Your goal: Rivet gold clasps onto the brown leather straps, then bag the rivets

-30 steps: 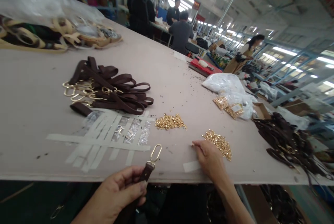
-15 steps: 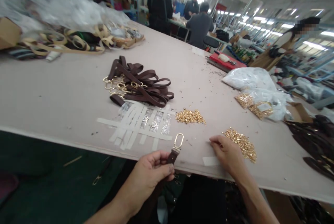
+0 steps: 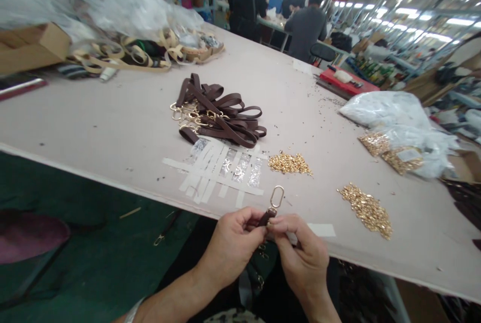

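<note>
Start with the pale table (image 3: pixel 112 127), spanning the scene from left to right and serving as the shared support. At far right, note the white plastic bag (image 3: pixel 387 107), set back, probably to leave near space for handling. Left of center, find the bundled dark brown straps (image 3: pixel 225 117), grouped with metal ends mostly toward the left, likely for orderly counting. Locate the left hand (image 3: pixel 233 243) at the near edge: fingers clamped on the brown strap (image 3: pixel 267 216), apparently to steady the end. See the right hand (image 3: pixel 304 253) opposite: thumb and fingertips closed on the same strap end; cannot tell whether also pinching a small fitting. Observe two gold fitting piles (image 3: pixel 370 210), (image 3: pixel 289 162), loose and within reach. Last, identify the oval clasp (image 3: pixel 272 197), projecting upward beyond the fingers, unobstructed.
</note>
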Demonstrator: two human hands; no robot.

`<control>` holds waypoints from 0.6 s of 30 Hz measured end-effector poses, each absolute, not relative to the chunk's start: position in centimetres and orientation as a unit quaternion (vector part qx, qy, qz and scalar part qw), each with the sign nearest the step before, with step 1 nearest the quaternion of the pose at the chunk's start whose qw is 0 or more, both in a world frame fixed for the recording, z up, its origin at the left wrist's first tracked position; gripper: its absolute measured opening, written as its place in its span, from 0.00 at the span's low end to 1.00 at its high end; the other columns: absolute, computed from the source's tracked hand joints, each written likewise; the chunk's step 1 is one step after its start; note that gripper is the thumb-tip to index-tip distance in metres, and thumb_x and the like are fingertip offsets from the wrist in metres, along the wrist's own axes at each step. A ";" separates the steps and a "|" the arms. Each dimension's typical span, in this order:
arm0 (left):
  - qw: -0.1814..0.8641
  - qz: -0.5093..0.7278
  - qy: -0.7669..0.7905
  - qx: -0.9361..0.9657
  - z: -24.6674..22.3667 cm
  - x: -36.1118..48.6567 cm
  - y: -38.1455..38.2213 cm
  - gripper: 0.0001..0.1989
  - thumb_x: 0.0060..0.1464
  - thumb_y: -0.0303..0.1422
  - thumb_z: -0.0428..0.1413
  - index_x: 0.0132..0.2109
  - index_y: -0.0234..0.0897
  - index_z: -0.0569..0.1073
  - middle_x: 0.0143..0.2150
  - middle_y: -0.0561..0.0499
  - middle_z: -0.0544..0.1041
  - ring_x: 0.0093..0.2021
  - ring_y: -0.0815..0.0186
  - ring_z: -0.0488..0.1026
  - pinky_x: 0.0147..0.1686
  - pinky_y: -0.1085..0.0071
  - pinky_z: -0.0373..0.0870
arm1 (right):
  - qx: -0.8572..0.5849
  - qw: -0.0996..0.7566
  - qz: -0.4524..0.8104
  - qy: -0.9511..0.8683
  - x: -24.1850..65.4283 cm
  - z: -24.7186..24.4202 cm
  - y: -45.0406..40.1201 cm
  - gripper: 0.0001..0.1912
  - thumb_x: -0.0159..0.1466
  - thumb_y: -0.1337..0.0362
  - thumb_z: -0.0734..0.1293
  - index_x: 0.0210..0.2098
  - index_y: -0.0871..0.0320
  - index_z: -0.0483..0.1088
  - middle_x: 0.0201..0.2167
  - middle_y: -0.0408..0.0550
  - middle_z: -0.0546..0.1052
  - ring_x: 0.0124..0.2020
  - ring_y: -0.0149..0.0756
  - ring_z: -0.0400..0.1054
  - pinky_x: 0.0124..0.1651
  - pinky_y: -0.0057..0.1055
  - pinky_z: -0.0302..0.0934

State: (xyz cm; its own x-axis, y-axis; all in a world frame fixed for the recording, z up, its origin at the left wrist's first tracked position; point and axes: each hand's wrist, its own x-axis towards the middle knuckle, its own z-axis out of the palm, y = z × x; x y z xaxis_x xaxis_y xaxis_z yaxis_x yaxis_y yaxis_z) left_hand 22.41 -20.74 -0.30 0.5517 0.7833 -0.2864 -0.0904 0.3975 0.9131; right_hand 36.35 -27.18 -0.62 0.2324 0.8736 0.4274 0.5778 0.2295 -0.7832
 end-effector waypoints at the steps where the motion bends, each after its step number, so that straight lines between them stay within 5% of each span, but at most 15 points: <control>1: 0.741 0.294 0.373 0.474 -0.3 22.4 -20.8 0.09 0.52 0.29 0.60 0.42 0.35 0.80 0.39 0.48 0.82 0.40 0.63 0.78 0.42 0.69 0.73 | -0.603 0.500 0.140 -0.606 36.4 -0.6 -27.3 0.10 0.63 0.76 0.66 0.34 0.53 0.71 0.35 0.41 0.78 0.38 0.30 0.73 0.42 0.26 0.68; 12: 0.592 0.328 0.367 0.639 0.3 21.9 -21.2 0.13 0.55 0.23 0.56 0.43 0.43 0.81 0.37 0.54 0.81 0.37 0.67 0.77 0.39 0.74 0.70 | -0.652 0.563 0.220 -0.458 35.5 -0.7 -27.9 0.06 0.60 0.66 0.71 0.35 0.54 0.68 0.37 0.45 0.78 0.39 0.34 0.75 0.41 0.29 0.72; 18: 0.519 0.302 0.331 0.728 1.2 22.8 -21.8 0.10 0.53 0.22 0.55 0.40 0.34 0.79 0.36 0.46 0.80 0.36 0.63 0.77 0.37 0.71 0.69 | -0.656 0.557 0.321 -0.396 37.7 -1.5 -28.4 0.15 0.54 0.58 0.76 0.36 0.55 0.71 0.34 0.51 0.82 0.35 0.45 0.78 0.36 0.35 0.76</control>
State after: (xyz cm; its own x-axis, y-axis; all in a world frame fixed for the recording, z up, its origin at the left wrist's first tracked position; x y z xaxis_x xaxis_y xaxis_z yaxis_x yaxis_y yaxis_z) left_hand 22.79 -21.82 1.20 0.5981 0.7957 0.0958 0.1682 -0.2415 0.9557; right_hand 37.66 -28.42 -1.45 0.4810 0.8765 0.0198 0.1623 -0.0668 -0.9845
